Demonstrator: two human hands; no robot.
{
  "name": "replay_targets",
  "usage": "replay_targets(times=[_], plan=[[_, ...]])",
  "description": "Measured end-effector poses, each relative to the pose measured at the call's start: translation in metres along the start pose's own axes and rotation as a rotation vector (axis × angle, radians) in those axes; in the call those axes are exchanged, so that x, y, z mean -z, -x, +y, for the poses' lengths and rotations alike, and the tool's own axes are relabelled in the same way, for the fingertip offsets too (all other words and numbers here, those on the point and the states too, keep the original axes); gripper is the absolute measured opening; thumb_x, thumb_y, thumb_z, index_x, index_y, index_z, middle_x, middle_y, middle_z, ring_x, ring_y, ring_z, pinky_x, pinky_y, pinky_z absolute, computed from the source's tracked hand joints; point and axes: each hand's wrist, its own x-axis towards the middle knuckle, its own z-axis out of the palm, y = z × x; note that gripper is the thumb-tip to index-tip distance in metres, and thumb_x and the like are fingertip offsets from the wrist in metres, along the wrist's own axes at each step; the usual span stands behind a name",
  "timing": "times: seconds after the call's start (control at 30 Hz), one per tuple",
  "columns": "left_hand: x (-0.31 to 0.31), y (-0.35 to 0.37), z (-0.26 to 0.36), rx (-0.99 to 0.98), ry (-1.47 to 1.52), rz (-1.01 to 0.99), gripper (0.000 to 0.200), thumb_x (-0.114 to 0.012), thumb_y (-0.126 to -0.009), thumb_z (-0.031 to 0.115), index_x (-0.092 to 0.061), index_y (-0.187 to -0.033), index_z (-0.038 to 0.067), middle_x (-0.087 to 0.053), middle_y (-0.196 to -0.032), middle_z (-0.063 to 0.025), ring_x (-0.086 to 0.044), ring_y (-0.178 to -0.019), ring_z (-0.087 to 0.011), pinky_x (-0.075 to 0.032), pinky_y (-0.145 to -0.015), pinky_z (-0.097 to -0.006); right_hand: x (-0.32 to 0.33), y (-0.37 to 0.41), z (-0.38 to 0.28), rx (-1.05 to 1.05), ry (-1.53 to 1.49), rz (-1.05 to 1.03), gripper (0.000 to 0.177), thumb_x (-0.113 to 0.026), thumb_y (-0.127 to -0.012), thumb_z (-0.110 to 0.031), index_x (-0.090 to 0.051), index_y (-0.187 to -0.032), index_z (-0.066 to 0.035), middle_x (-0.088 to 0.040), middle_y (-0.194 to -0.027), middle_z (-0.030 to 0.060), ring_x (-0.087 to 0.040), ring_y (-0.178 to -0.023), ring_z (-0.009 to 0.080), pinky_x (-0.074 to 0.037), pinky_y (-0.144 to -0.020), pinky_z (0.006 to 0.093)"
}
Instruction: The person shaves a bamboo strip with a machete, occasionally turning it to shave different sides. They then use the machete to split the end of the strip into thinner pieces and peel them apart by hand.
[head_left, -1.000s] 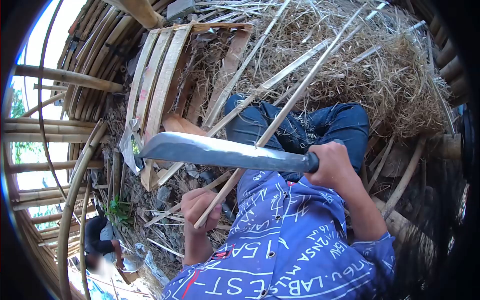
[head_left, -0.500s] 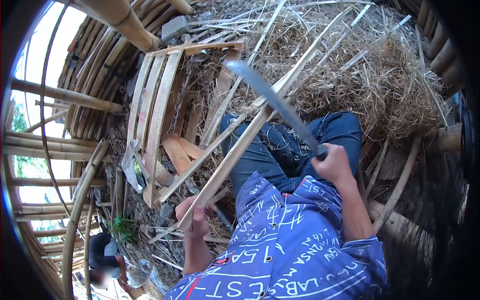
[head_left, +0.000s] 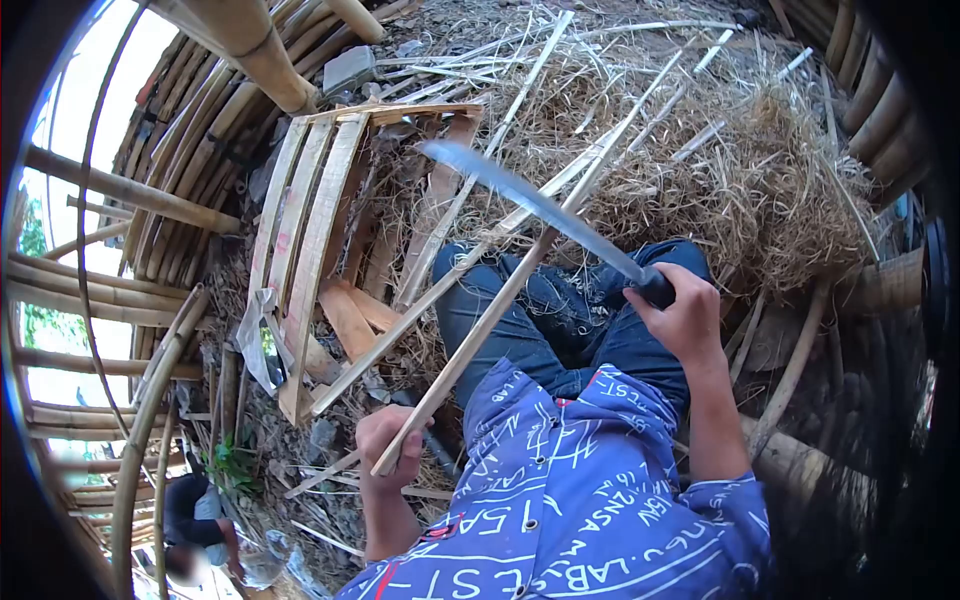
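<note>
My left hand (head_left: 388, 445) is closed round the lower end of a long, pale bamboo strip (head_left: 480, 330), which slants up to the right across my lap. In my right hand (head_left: 683, 312) is the dark handle of a machete (head_left: 545, 208). Its long grey blade points up to the left and crosses over the strip, above my knees. A second bamboo strip (head_left: 385, 345) runs beneath, roughly alongside the held one, and passes over my leg.
A slatted wooden crate (head_left: 325, 190) lies on its side at left. Shavings (head_left: 740, 190) are heaped beyond my knees. Bamboo poles (head_left: 140, 195) form the left wall. Another person (head_left: 200, 520) is at lower left. A grey block (head_left: 349, 70) sits near the top.
The machete and my right hand have shifted slightly, with the blade tip further left and lower. The held strip has turned, showing a narrower side; my left hand still grips it.
</note>
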Motion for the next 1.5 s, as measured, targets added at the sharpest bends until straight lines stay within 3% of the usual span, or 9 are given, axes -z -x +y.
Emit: replay_targets(times=[0.1,0.17,0.2,0.23,0.37,0.63,0.83,1.17,1.5], plan=[[0.003,-0.004,-0.004,-0.064,0.008,-0.026,0.011,-0.059,-0.085,0.012,-0.059,-0.082,0.001,-0.067,-0.074,-0.0122,-0.067,-0.064,-0.0270,-0.054,-0.058,-0.0349,0.001,0.007,0.003,-0.198,-0.205,-0.167,0.024,-0.074,-0.079,-0.023,-0.064,-0.081,-0.001,-0.063,-0.065,0.0146,-0.064,-0.061,0.0315,-0.049,-0.056,0.0367],[0.007,-0.008,-0.003,-0.075,-0.023,-0.073,0.011,-0.060,-0.085,0.012,-0.060,-0.083,0.001,-0.067,-0.075,-0.0118,-0.067,-0.064,-0.0277,-0.054,-0.058,-0.0348,0.002,0.015,-0.005,-0.398,-0.382,-0.333,0.027,-0.070,-0.085,-0.024,-0.061,-0.078,0.000,-0.054,-0.056,0.0048,-0.050,-0.049,0.0110,-0.042,-0.047,0.0297],[0.008,-0.010,-0.002,-0.085,-0.027,-0.063,0.009,-0.061,-0.084,0.010,-0.060,-0.082,0.001,-0.066,-0.074,-0.0114,-0.066,-0.063,-0.0281,-0.053,-0.057,-0.0350,-0.002,0.023,-0.012,-0.583,-0.685,-0.433,0.026,-0.066,-0.089,-0.025,-0.059,-0.079,-0.002,-0.053,-0.057,-0.0004,-0.049,-0.047,0.0074,-0.040,-0.044,0.0261],[0.009,-0.011,-0.004,-0.081,-0.017,-0.041,0.009,-0.061,-0.084,0.010,-0.060,-0.082,0.001,-0.066,-0.074,-0.0114,-0.066,-0.063,-0.0281,-0.053,-0.057,-0.0350,-0.004,0.030,-0.020,-0.601,-0.841,-0.517,0.026,-0.063,-0.093,-0.027,-0.058,-0.082,-0.003,-0.053,-0.058,-0.0022,-0.048,-0.045,0.0060,-0.038,-0.041,0.0241],[0.015,-0.011,-0.010,-0.079,-0.027,-0.026,0.006,-0.064,-0.080,0.007,-0.060,-0.080,0.002,-0.064,-0.070,-0.0113,-0.064,-0.060,-0.0276,-0.051,-0.053,-0.0351,-0.005,0.038,-0.027,-0.677,-1.060,-0.717,0.028,-0.055,-0.097,-0.026,-0.056,-0.087,0.001,-0.055,-0.060,0.0034,-0.051,-0.044,0.0105,-0.041,-0.041,0.0255],[0.019,-0.008,-0.012,-0.059,0.011,-0.021,0.004,-0.064,-0.075,0.004,-0.060,-0.077,0.003,-0.061,-0.066,-0.0094,-0.061,-0.055,-0.0260,-0.048,-0.050,-0.0346,0.002,0.018,-0.014,-0.854,-1.078,-0.706,0.050,-0.046,-0.097,-0.051,-0.051,-0.092,-0.002,-0.048,-0.057,0.0045,-0.049,-0.040,0.0150,-0.040,-0.038,0.0282],[0.019,-0.013,-0.014,-0.068,0.036,0.012,0.006,-0.065,-0.074,0.005,-0.061,-0.077,0.002,-0.064,-0.069,-0.0106,-0.065,-0.059,-0.0269,-0.051,-0.053,-0.0340,0.007,0.006,0.003,-0.914,-1.058,-0.653,0.046,-0.045,-0.099,-0.047,-0.052,-0.092,-0.002,-0.049,-0.058,0.0052,-0.050,-0.042,0.0153,-0.041,-0.039,0.0281],[0.034,-0.030,-0.003,-0.043,-0.058,0.034,0.013,-0.064,-0.081,0.016,-0.063,-0.080,0.003,-0.065,-0.071,-0.0088,-0.064,-0.059,-0.0245,-0.049,-0.054,-0.0340,0.005,0.002,0.013,-1.099,-1.381,-0.698,0.054,-0.042,-0.095,-0.058,-0.051,-0.096,-0.004,-0.044,-0.056,0.0023,-0.045,-0.040,0.0138,-0.037,-0.039,0.0267],[0.041,-0.048,0.007,-0.085,-0.073,0.127,0.024,-0.064,-0.086,0.025,-0.067,-0.090,0.002,-0.070,-0.078,-0.0144,-0.068,-0.064,-0.0255,-0.054,-0.060,-0.0337,0.015,-0.003,0.012,-1.116,-1.477,-0.767,0.058,-0.040,-0.095,-0.062,-0.049,-0.096,-0.005,-0.044,-0.057,0.0021,-0.044,-0.040,0.0137,-0.038,-0.039,0.0266]])
